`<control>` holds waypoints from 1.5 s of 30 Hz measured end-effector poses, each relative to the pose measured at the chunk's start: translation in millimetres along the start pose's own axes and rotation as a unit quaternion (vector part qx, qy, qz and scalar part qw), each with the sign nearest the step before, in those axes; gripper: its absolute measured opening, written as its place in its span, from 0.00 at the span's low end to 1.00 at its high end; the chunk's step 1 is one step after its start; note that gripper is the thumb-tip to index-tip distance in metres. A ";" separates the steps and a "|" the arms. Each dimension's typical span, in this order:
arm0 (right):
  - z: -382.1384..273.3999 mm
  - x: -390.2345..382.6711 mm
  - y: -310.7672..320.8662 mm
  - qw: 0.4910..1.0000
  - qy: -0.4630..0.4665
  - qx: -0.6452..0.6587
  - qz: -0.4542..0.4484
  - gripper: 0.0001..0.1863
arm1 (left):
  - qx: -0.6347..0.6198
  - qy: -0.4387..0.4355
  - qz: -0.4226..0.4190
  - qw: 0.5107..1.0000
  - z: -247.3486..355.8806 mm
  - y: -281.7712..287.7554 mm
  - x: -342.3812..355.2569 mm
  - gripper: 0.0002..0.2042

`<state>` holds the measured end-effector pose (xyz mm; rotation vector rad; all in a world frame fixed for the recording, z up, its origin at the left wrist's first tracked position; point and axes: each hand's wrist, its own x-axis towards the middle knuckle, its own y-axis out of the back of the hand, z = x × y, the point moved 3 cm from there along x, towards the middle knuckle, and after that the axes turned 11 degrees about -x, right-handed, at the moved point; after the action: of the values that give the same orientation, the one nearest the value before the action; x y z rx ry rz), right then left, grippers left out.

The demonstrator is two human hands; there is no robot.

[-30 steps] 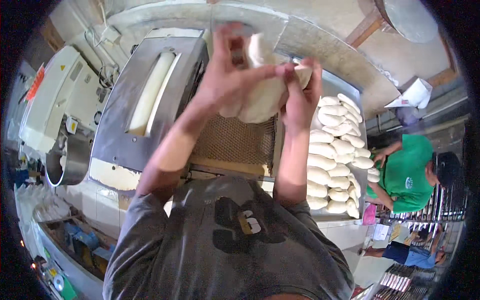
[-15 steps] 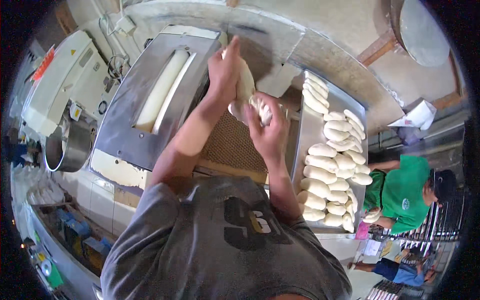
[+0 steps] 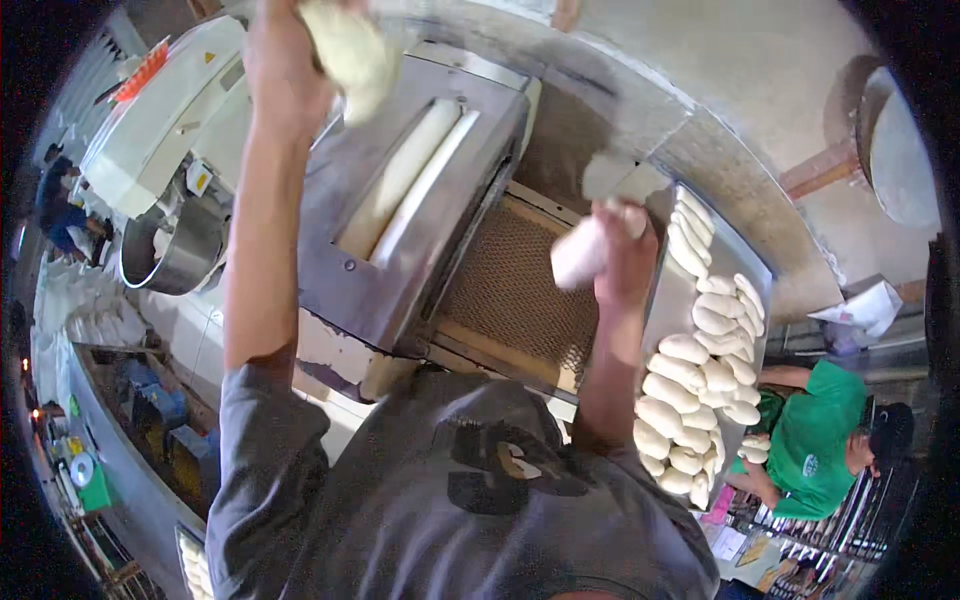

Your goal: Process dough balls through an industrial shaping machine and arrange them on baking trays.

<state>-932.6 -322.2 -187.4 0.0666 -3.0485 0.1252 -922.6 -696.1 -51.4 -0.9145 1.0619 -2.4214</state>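
My left hand (image 3: 285,70) is raised high at the far left, closed on a pale piece of dough (image 3: 355,60) above the steel dough-rolling machine (image 3: 320,240). A long white roller (image 3: 400,185) shows in the slot of its top cover. Over the right part of the mesh belt (image 3: 520,275), my right hand (image 3: 628,250) is closed on another dough piece (image 3: 580,253), smeared by motion. The metal tray (image 3: 655,310) beside that hand bears many oval dough pieces (image 3: 675,370), some in rows and some heaped.
A large mixer (image 3: 165,130) with a steel bowl (image 3: 170,250) stands at the left. Beyond the tray, a co-worker in a green shirt (image 3: 820,440) holds dough pieces. A wall (image 3: 690,150) runs behind the machine. Another tray of dough (image 3: 192,565) shows at lower left.
My hands, close together at the dough before, are now far apart with a piece in each. The left rose leftward over the machine; the right moved toward the tray. The view has shifted.
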 end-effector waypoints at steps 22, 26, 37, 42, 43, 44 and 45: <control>105.7 119.2 -207.8 0.907 0.234 -0.266 0.228 0.08 | 0.319 0.140 0.000 0.938 -77.9 104.7 -75.8 0.12; 112.8 119.6 -212.8 0.894 0.252 -0.287 0.233 0.07 | 0.298 0.159 0.004 0.941 -82.4 116.9 -80.8 0.12; 113.5 99.5 -174.6 0.987 0.053 -0.141 0.052 0.03 | 0.505 0.011 -0.025 0.863 25.4 108.0 -78.3 0.15; 92.4 81.6 42.4 0.891 0.155 -0.426 -0.002 0.12 | 0.628 -0.033 0.078 0.774 106.4 136.1 -177.9 0.15; 95.9 84.3 104.1 0.878 0.074 -0.473 -0.017 0.11 | 0.643 -0.042 0.092 0.759 114.0 135.6 -201.4 0.15; 94.4 88.4 160.9 0.871 0.089 -0.483 -0.004 0.11 | 0.671 -0.098 0.047 0.733 110.6 131.6 -224.2 0.15; 98.8 92.0 225.5 0.882 -0.037 -0.461 0.088 0.09 | 0.697 -0.156 0.006 0.700 106.1 125.1 -245.4 0.15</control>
<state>-1043.4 -109.6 -295.1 -0.2729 -2.8203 -1.3136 -664.2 -704.1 -193.9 -0.5969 -0.9011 -2.0326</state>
